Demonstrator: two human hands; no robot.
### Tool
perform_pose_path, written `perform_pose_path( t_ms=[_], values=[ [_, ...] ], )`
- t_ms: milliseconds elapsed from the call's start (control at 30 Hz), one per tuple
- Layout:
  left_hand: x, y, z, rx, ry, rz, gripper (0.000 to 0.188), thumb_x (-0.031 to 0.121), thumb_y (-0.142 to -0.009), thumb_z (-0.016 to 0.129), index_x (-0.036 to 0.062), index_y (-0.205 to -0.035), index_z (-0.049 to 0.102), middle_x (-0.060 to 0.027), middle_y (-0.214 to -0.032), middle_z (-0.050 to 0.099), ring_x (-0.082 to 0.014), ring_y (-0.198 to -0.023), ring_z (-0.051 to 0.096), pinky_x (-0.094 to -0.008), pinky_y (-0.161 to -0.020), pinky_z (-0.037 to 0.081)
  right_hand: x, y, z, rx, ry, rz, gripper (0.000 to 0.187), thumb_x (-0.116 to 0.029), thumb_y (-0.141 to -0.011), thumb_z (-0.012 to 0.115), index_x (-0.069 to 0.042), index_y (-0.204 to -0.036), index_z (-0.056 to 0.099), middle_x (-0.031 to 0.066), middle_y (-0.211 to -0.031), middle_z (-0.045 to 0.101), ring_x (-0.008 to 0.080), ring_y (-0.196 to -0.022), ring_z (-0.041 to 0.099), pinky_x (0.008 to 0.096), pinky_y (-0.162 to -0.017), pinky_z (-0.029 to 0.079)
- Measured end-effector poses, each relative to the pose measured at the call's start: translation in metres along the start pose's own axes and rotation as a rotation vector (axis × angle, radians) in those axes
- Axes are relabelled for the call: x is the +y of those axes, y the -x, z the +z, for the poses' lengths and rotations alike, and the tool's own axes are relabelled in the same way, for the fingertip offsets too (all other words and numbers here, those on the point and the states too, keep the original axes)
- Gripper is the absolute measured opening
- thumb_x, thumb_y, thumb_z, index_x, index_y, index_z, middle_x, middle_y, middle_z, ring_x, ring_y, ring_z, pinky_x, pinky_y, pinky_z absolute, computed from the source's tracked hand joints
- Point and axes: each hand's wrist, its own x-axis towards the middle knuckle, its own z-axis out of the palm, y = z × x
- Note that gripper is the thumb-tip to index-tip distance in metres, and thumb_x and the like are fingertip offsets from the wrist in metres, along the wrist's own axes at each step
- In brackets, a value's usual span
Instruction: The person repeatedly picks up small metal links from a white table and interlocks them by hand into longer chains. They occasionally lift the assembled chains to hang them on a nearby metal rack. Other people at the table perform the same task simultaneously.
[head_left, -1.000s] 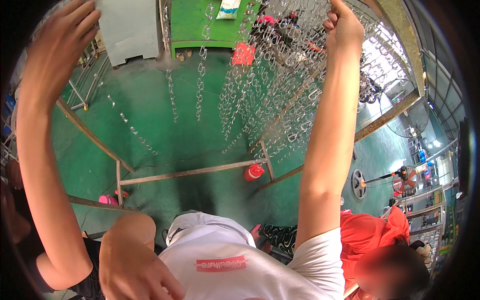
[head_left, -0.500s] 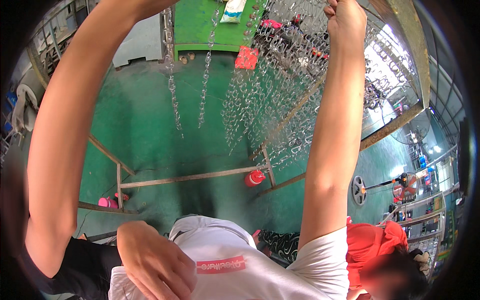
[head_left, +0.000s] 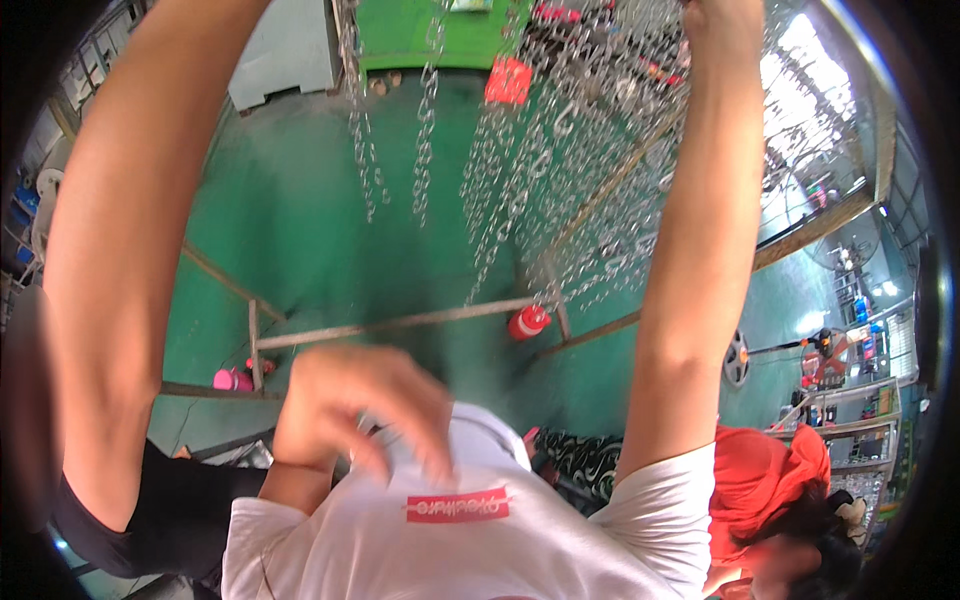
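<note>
My left hand (head_left: 365, 405) is in front of my white shirt, blurred by motion. Its fingers are apart, and nothing shows in them. My right arm stretches up. My right hand (head_left: 722, 12) is cut by the top edge, its fingers mostly out of sight, beside a dense curtain of metal hook chains (head_left: 600, 190). Nearer the middle, a longer chain (head_left: 515, 190) of linked metal hooks dangles. Farther left hang another chain (head_left: 425, 150) and a pair of thin strands (head_left: 362, 150). What holds the chains up is out of view.
At left, another person's raised bare arm (head_left: 125, 200) comes from a black sleeve. A person in red (head_left: 765, 490) is at lower right. A rack frame (head_left: 400, 325) crosses the green floor, with a red jug (head_left: 528, 322) and pink container (head_left: 232, 380) nearby. A fan (head_left: 825, 358) stands right.
My left hand has risen off my shirt, its fingers spreading. My right hand has slipped mostly past the top edge. Some chains now swing and look larger in the middle. The whole view has shifted.
</note>
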Motion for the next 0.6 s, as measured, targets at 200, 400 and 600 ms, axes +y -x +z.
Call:
perform_pose_path(
  t_ms=[200,400,600],
  values=[
    [-0.076,0.062,-0.027,0.42,0.157,-0.414,0.045,0.029,-0.085,0.068,-0.0066,-0.112,0.06,-0.0144,-0.1,0.065,-0.0206,-0.083,0.063,-0.032,-0.072,0.051,-0.015,0.09,-0.007,0.117,0.295,-0.039,0.017,-0.015,-0.085,0.067,-0.002,-0.095,0.064,-0.0032,-0.068,0.05,0.0062,-0.053,0.041,0.0215,-0.046,0.031],
    [-0.137,0.139,-0.002,0.616,0.275,-0.829,0.034,0.028,-0.092,0.059,0.0008,-0.113,0.063,-0.0056,-0.095,0.063,-0.0139,-0.088,0.059,-0.0282,-0.075,0.05,0.057,0.337,-0.007,-0.042,0.199,0.276,0.02,-0.007,-0.085,0.068,-0.002,-0.1,0.057,0.0006,-0.079,0.049,0.0076,-0.062,0.046,0.0258,-0.058,0.041],
    [-0.171,0.193,0.026,1.126,0.19,-1.139,0.03,0.029,-0.094,0.058,0.007,-0.113,0.064,-0.0022,-0.097,0.064,-0.0117,-0.087,0.059,-0.0269,-0.074,0.049,0.165,0.508,-0.045,-0.065,0.585,0.826,0.023,-0.017,-0.084,0.068,-0.005,-0.103,0.061,0.0082,-0.079,0.057,0.0257,-0.074,0.058,0.0383,-0.067,0.047]
  ],
)
